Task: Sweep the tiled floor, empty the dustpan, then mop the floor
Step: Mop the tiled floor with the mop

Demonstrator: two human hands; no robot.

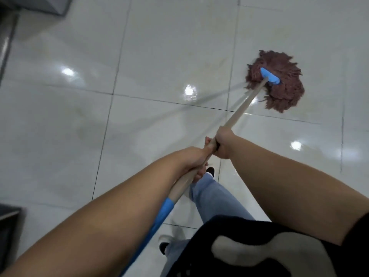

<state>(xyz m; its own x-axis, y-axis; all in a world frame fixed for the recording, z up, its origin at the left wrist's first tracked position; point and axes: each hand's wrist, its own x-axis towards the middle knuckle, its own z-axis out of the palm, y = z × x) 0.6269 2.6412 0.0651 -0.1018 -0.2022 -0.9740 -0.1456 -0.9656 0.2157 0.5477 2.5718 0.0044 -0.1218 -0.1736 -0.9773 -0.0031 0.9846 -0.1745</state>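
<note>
A mop with a reddish-brown string head and a blue clamp lies spread on the glossy white tiled floor at the right. Its wooden handle slants down towards me and ends in a blue section. My right hand grips the handle higher up, nearer the mop head. Just behind it, my left hand grips the handle lower down. Both forearms reach forward from the bottom of the view.
Wet streaks and light reflections show on the tiles left of the mop. A grey object sits at the top left and a dark edge at the lower left. My legs in blue jeans and dark shoes stand below the hands.
</note>
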